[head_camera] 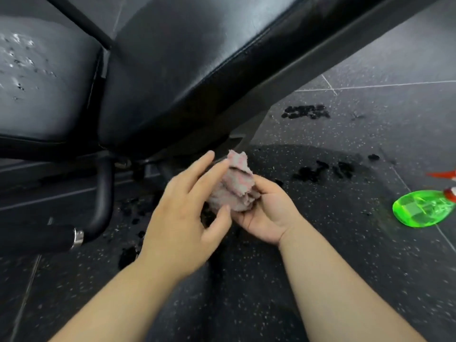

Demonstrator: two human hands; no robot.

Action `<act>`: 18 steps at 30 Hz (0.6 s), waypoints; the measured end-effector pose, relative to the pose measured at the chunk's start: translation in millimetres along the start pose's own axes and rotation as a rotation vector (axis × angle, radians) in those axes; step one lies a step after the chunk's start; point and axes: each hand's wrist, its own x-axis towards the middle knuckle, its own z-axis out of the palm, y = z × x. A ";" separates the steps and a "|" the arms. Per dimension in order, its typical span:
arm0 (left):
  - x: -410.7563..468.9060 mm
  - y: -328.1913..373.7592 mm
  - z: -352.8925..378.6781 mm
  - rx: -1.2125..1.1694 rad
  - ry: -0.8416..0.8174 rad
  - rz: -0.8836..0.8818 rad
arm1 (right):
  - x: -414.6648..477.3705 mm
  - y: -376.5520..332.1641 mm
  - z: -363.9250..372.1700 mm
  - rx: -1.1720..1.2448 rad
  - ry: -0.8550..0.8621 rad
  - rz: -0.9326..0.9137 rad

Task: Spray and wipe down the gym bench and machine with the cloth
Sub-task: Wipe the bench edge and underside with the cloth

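Bunching the cloth (pixel 237 186) into a usable wad looks like the step in hand, i.e. prep for a wipe. The cloth is pinkish-grey & crumpled, held in mid-air just below & in front of the bench (pixel 185 70) at its near edge, not touching it. The R hand (pixel 266 215) cups it from beneath w/ fingers curled round the lower folds. The L hand (pixel 182 206) lies against its side, fingers mostly straight & close together, thumb up at the bottom fold. That reads as touching, not gripping, tho blur makes the tips hard to read.

To do it well:
- Fold it flat-ish rather than balling it. A broad pad face covers more vinyl per pass & gives a clean side to flip to.
- Let the L hand press the folds down while the R keeps the hold, then take it over w/ one hand only.
- Droplets (pixel 22 45) bead on the seat pad (pixel 44 95) at the bench's left end, so that's prob. the spot to hit first. Use long overlapping strokes, esp. along the seams.
- Keep the cloth off the floor (pixel 320 243): dark wet patches (pixel 306 111) lie below & right of the bench & would dirty it.

The green spray bottle (pixel 422 208) lies on its side on the floor, well right of the bench.
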 end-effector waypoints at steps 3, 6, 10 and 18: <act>0.1 1.1 15.8 -0.083 -0.160 -0.167 | -1.1 -17.4 -18.3 -0.189 -0.010 0.118; 18.1 13.8 31.4 -0.072 -0.183 -0.199 | -4.8 -45.6 -29.6 -0.369 -0.043 0.194; 46.4 56.2 63.7 -0.067 -0.223 -0.264 | -24.6 -88.1 -64.8 -0.466 -0.004 0.227; 68.4 140.7 135.5 -0.308 -0.445 -0.304 | -130.1 -117.5 -257.6 -0.504 0.887 0.074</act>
